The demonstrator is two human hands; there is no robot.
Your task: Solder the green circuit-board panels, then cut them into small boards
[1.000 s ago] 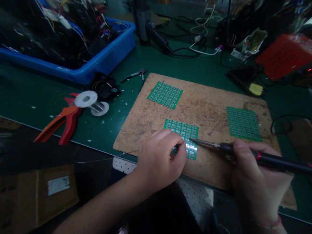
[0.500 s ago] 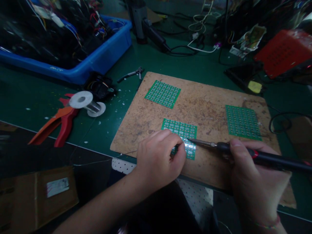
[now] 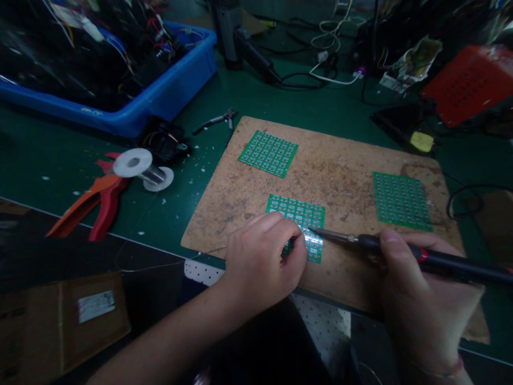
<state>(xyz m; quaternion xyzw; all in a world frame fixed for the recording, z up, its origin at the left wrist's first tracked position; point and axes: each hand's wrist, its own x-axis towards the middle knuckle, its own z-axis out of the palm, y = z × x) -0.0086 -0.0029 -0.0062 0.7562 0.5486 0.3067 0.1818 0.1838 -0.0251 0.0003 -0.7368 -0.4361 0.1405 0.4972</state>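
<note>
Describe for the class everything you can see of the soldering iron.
The soldering iron has a slim, dark grey, metal-looking shaft tapering to a point, and a thicker black handle, apparently plastic, with a red band. It lies nearly level across the view, its tip pointing left over the nearest green circuit board; whether it touches is unclear. The right hand grips the handle, thumb on top. The rear end runs past the picture's right edge, so no cord attachment shows.

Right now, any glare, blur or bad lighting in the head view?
Head view: glare streak on the near circuit board, just below the soldering iron tip; head view: dim overall, darkest below the table edge; head view: wires in the blue bin look soft.
</note>
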